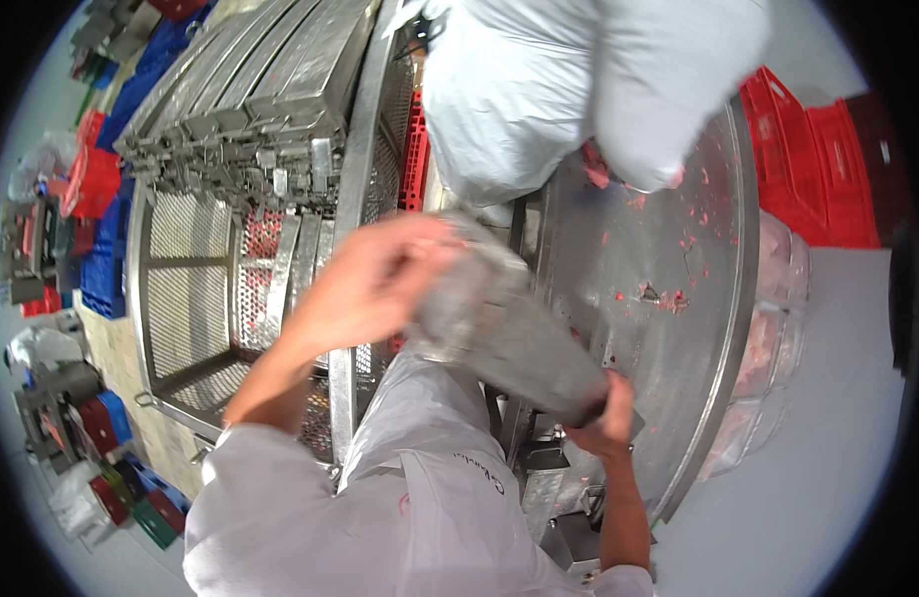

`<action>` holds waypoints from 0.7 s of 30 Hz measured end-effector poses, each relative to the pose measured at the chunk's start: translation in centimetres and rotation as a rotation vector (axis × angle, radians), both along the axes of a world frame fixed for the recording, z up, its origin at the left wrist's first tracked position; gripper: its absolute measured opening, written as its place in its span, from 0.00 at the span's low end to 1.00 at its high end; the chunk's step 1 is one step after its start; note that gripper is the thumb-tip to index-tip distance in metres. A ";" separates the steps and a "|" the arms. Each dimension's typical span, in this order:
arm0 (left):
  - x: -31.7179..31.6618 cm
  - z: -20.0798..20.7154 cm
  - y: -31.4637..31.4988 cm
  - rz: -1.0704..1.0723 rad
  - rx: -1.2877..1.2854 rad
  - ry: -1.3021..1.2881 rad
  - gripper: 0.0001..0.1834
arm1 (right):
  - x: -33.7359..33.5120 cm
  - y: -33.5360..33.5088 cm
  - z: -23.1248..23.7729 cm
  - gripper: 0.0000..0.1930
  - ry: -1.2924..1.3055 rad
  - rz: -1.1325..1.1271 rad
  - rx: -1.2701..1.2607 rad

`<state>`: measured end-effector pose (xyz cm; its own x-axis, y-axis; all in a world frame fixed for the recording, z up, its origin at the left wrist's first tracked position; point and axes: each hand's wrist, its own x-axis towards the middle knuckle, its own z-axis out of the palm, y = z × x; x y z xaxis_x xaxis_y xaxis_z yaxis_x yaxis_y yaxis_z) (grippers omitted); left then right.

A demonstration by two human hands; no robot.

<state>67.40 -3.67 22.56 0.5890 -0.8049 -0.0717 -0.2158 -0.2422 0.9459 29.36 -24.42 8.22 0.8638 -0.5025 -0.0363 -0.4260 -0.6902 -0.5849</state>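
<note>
A long grey metal mould (519, 333) is held slantwise in front of my body, between the metal rack and the steel table. My right hand (609, 423) grips its lower right end, with the thumb up along the edge. At the upper left end, my left hand (385, 279) bends its fingers against the mould; they are smeared by motion. What is inside the mould cannot be made out. Similar long metal moulds (271, 65) lie side by side on top of the rack (355, 189), and some more show inside it.
The steel table (668, 378) at the right has a raised rim and scattered red meat scraps (668, 298). Large white plastic-like shapes (509, 99) hang over its far end. Red crates (818, 169) and clear-wrapped pinkish goods (763, 348) stand beyond. Blue crates (106, 239) are far left.
</note>
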 end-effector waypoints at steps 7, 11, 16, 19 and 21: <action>3.4 -10.9 17.2 -0.153 0.081 -0.430 0.46 | 26.2 17.7 -2.5 0.46 0.191 0.527 0.046; 4.3 -24.1 23.9 -0.120 0.368 -0.345 0.52 | 37.1 27.6 -7.4 0.46 0.418 0.933 -0.166; 7.6 -31.6 35.8 0.212 0.458 -0.125 0.50 | 45.4 36.4 -10.8 0.46 0.157 1.176 -0.313; 10.9 -37.5 43.3 0.395 0.608 0.029 0.46 | 49.1 35.9 -13.8 0.47 0.125 0.907 -0.329; 13.5 -41.2 48.1 0.588 0.692 0.134 0.42 | 50.2 33.7 -16.4 0.47 0.139 0.733 -0.418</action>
